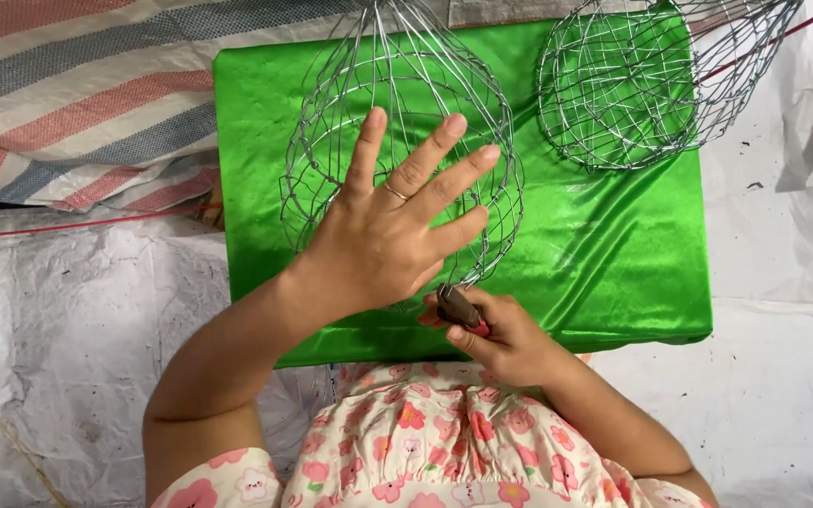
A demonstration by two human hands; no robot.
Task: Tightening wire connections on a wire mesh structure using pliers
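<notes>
Head view: nearest, the right hand is closed around a dark, red-handled tool at the near rim of the wire cage; just beyond, the left hand lies flat on the cage, fingers spread wide, gripping nothing; the cage rests on the green cloth pad; a second wire cage sits farther right. Steady downward pressure should stop the frame rolling; fingertips are best kept clear of the tool's tip.

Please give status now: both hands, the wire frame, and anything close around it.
Left hand flat, fingers spread, pressing the near wire frame on the green cloth. Right hand grips pliers at the frame's near edge. Second wire frame lies apart, upper right.
</notes>
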